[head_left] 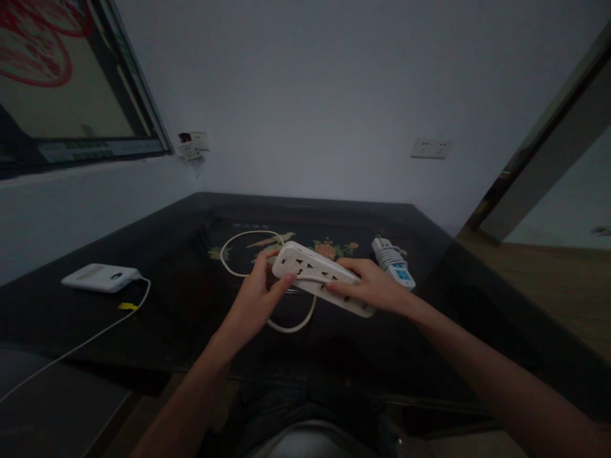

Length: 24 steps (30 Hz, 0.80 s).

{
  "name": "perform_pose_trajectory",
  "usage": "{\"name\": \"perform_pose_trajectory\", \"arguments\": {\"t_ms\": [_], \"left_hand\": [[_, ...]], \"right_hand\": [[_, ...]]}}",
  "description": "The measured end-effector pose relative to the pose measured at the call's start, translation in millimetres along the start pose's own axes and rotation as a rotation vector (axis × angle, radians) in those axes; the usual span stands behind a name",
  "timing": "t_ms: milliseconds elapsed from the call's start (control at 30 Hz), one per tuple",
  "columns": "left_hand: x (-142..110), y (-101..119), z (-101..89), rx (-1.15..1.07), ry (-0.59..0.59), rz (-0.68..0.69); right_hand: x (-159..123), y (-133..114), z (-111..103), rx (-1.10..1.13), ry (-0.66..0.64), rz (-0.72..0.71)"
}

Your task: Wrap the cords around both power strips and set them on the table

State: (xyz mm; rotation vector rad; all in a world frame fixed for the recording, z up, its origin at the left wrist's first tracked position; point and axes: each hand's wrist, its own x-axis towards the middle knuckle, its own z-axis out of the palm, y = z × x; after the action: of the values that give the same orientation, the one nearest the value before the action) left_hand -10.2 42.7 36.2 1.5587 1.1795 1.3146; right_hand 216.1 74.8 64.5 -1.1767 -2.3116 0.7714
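Note:
A white power strip (308, 268) with several sockets is held slantwise above the black table, its right end nearer to me. My left hand (260, 289) grips its left end, thumb on the socket face and fingers behind. Around its right part my right hand (365, 283) is closed, the thumb lying over the sockets. The strip's white cord (223, 254) loops out to the left, and part of it hangs in a curve below the strip. Part of the cord crosses the socket face under my thumbs.
On the black table (157, 235), a second power strip (394, 262) with blue sockets and its cord wound round it lies at right. At left lies a white device (101, 277) with a cable carrying a yellow tag (128, 306). Wall sockets (430, 149) are behind the table.

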Motion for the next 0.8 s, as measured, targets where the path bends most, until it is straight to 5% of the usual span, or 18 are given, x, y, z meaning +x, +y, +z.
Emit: {"name": "perform_pose_trajectory", "arguments": {"t_ms": [200,500,800], "left_hand": [[2.1,-0.4,1.6,-0.111,-0.049,-0.027],[3.5,3.6,3.3,-0.106,-0.012,-0.035],[1.0,4.4,1.6,-0.082,-0.016,-0.058]], "right_hand": [[-5.1,-3.2,0.0,0.115,-0.005,0.058],[-3.2,12.3,0.0,0.356,-0.214,-0.026],[-6.3,11.7,7.6,0.750,-0.390,0.065]]}}
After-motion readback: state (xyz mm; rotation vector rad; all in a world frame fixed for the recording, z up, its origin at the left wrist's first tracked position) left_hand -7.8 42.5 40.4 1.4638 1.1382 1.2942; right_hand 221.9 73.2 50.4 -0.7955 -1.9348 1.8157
